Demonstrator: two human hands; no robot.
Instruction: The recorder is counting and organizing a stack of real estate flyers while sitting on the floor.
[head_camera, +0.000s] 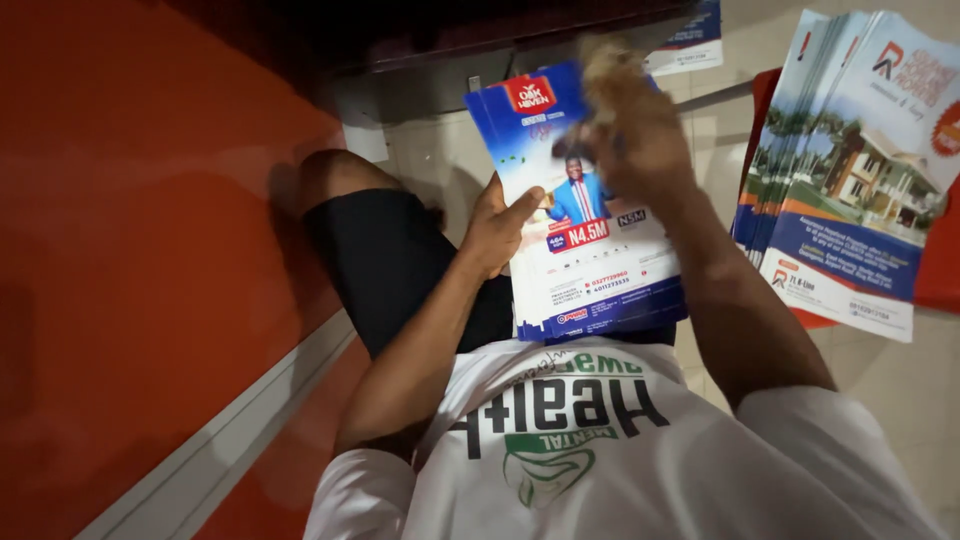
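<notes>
A stack of flyers (590, 270) of glossy coated paper is seen at the centre of the frame, with light reflected off the top sheet. A second fanned pile of leaflets (850, 200) at the upper right is of the same smooth, shiny paper. The T-shirt (620, 470) below is of matt white cloth, the shorts (390, 260) of matt black cloth. The floor (900, 390) is laid with smooth, pale tiles

Blue-and-white glossy flyer stack (590, 270) held upright above the lap.
</notes>
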